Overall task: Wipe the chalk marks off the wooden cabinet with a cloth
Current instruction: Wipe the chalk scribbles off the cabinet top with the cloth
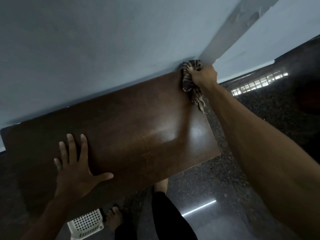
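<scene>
- Nearest, on the floor (225, 196) below the near edge of the wooden cabinet (121, 118): a white plastic basket (85, 224) and, just beside it, a bare foot (114, 217).
- Left hand (74, 170): laid flat on the cabinet top close to its near edge, left of centre. The fingers are spread and straight, the thumb points right, and it holds nothing. It reads as a brace.
- Chalk marks (146, 154): faint pale lines and flecks right of centre, towards the near edge and beside a glossy reflection. They are too faint to read in detail.
- Right hand (204, 76): the arm is stretched out across the right edge. The fingers are curled round a bunched striped cloth (187, 78), pressing it on the far right corner of the top. A frayed tail of cloth hangs over the right edge.
- Farthest: the blue wall (86, 49), touching the far edge of the top.
- Step in hand, as judged: wiping at the far right corner.
- Next move, as judged: draw the cloth back towards the near edge and over the faint marks, with steady downward pressure.
</scene>
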